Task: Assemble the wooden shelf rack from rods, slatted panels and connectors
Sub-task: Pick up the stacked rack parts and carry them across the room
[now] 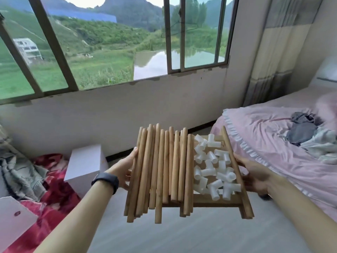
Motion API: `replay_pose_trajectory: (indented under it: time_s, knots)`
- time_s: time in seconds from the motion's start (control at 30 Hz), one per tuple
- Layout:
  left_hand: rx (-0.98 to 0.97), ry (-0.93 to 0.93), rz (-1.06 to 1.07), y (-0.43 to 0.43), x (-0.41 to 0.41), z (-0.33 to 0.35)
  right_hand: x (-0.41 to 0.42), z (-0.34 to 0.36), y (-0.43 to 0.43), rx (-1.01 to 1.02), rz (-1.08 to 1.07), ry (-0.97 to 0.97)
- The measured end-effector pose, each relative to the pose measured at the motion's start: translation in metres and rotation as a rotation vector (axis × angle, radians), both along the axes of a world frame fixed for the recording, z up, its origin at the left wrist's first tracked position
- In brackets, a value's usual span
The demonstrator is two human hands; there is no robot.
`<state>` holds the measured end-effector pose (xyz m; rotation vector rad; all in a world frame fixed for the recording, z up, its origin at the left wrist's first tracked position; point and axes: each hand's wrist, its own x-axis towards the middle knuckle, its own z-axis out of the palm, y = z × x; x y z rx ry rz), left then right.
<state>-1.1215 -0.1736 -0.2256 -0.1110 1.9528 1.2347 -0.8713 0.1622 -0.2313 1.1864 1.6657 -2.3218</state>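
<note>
Bedding lies to the outside of the right hand [253,176]: a bed [264,136] under a pink sheet, with a heap of grey and pale clothes [302,128] on it well beyond the knuckles. Outside the left hand [127,168] stands a white box [85,161], and past it a red blanket [54,190] is crumpled on the ground. Ahead of both hands a bare wall rises to a barred window [109,52], and a curtain [273,61] hangs ahead of the right hand. Grey floor [182,234] spreads below the hands.

Between the two hands a slatted panel [215,199] is held level in the air like a tray. Wooden rods [160,170] lie side by side on the half nearer the left hand, and a loose pile of white connectors [213,170] sits on the half nearer the right hand, inside the side rail.

Both forearms reach forward. The left hand, with a dark wristband [105,180] on its wrist, grasps the panel's edge beside the outermost rod, thumb up along it and fingers out of sight beneath. The right hand clasps the opposite rail, thumb on top and fingers underneath.
</note>
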Motion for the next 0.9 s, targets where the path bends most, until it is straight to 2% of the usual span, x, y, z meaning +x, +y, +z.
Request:
replay_pose_trajectory:
  time_s: [0.27, 0.57, 0.9]
  knots:
    - [-0.039, -0.065, 0.076, 0.071, -0.073, -0.058, -0.089, -0.049, 0.078, -0.011, 0.061, -0.129]
    - [-0.014, -0.262, 0.149, 0.148, -0.144, -0.170, -0.184, -0.161, 0.154, 0.024, -0.016, -0.298]
    - [-0.053, -0.417, 0.447, 0.202, -0.149, -0.331, -0.251, -0.314, 0.217, -0.039, 0.088, -0.492]
